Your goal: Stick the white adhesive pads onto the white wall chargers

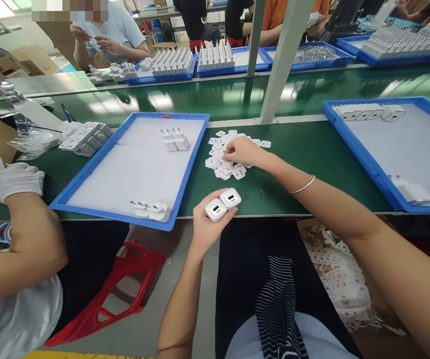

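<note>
My left hand (pixel 206 224) is closed around two white USB charger plugs (pixel 223 204), held side by side with their port faces up. Just beyond it, on the green table, lies a loose pile of small white rounded-square plates (pixel 224 172). My right hand (pixel 243 151) is over this pile, fingers pinched together with the tips down among the plates. Whatever is between those fingertips is hidden. Left of the pile, a blue-rimmed tray (pixel 125 184) carries several white chargers with pins, some near its back corner and others at its front edge.
At right, another blue-rimmed tray (pixel 372 164) holds several chargers. A grey post (pixel 280 65) rises behind the pile. A co-worker's gloved hand (pixel 15 179) is at far left, near stacked white chargers (pixel 88 138). Trays of chargers (pixel 173 62) line the far side, where other people sit.
</note>
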### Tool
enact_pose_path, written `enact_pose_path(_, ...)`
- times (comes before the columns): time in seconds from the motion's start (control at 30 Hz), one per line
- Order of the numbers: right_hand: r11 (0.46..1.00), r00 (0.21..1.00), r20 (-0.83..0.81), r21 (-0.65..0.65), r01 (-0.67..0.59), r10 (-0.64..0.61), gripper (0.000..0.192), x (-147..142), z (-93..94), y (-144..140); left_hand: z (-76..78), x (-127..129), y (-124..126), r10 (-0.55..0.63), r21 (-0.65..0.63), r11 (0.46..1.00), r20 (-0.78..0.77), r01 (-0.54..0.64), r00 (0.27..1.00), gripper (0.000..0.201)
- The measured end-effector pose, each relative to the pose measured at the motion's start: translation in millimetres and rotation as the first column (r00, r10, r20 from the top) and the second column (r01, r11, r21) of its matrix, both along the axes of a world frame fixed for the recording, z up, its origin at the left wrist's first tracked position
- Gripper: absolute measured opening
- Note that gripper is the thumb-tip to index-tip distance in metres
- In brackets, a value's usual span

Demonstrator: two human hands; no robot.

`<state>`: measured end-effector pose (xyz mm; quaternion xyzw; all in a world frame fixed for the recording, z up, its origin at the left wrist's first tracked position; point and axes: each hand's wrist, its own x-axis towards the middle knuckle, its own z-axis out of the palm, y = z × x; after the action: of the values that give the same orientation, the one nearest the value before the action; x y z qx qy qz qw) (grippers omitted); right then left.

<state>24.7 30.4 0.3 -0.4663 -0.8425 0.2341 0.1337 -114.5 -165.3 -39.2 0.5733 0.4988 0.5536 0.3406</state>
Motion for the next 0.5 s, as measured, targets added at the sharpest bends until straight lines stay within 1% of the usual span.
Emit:
enact_pose_path(0.1, 0.997, 0.996, 0.064, 0.05, -0.058, 0.055, 0.019, -0.5, 4.2, -0.4, -0.3, 0.1, 0.3, 0.003, 0.0, 1.0, -0.007, -0.003, 1.0, 0.037)
enact_pose_path(0.17, 0.993, 0.993, 0.1, 0.091, -0.071, 0.062, 0.02, -2.2, 6.9, -2.5, -1.0, 0.2, 0.3, 0.003, 0.003, 1.0, -0.012, -0.003, 1.0, 0.037)
enact_pose_path(0.3, 0.987, 0.985, 0.169, 0.151, -0.057, 0.031, 0.022, -10.7, 10.0, -9.5, -2.5, 0.4, 0.7, 0.013, 0.011, 1.0, -0.021, -0.012, 1.0, 0.038)
enact_pose_path(0.4, 0.982, 0.978, 0.209, 0.185, -0.041, 0.001, 0.029, -19.4, 10.3, -13.9, -3.1, 0.3, 1.0, 0.016, 0.019, 1.0, -0.026, -0.015, 1.0, 0.038)
enact_pose_path(0.43, 0.98, 0.977, 0.215, 0.196, -0.035, -0.008, 0.028, -21.9, 10.1, -14.5, -3.5, 0.2, 1.0, 0.015, 0.021, 1.0, -0.026, -0.014, 1.0, 0.038)
enact_pose_path(0.5, 0.977, 0.975, 0.219, 0.212, -0.021, -0.026, 0.019, -25.3, 9.4, -13.6, -4.7, 0.3, 0.7, 0.01, 0.026, 1.0, -0.018, -0.009, 1.0, 0.037)
